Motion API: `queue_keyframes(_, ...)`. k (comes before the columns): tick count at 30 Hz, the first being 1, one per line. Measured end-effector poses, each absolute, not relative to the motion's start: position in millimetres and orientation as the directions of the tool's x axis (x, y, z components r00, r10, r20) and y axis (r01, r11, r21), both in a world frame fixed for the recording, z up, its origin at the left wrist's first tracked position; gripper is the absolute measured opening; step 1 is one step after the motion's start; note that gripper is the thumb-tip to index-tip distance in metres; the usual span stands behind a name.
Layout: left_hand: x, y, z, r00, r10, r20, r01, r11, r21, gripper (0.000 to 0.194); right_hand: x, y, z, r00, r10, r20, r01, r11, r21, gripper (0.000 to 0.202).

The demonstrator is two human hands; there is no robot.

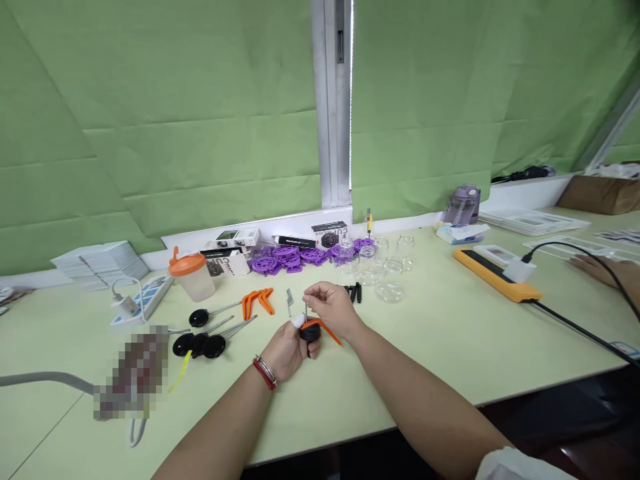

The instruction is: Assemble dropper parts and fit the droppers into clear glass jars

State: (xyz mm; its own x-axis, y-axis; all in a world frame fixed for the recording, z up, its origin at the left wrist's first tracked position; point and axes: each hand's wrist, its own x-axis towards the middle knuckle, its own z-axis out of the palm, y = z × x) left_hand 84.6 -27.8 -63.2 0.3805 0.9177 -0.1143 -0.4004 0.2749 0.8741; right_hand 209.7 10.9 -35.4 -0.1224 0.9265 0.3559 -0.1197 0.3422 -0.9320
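Black round part: dark, rounded, small (310, 332), with an orange bent piece (327, 330) across its top
Metal rod: thin, silvery, upright above the orange bent piece (306, 309)
Left hand: curled closed around the black round part, thumb beside the rod (291, 348)
Right hand: fingertips pinched together on the rod's upper end (330, 307)
Position: black round part within the left hand's fingers, below the right hand, over the table (430, 347)
Nearby: orange brackets (257, 303), left of both hands

Pale green table (440, 340) with purple plastic parts (287, 259), clear jars (383, 260), orange brackets (257, 302) and black-headed rods (215, 345).
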Motion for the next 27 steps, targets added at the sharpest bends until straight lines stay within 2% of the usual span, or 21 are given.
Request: queue_keyframes(27,85.7,-28.7,-62.0,0.380,0.917,-0.121,-0.394,0.279,0.876,0.034,207.4,9.3,-36.7,-0.177,0.958,0.226,-0.160,0.198,-0.967,0.015)
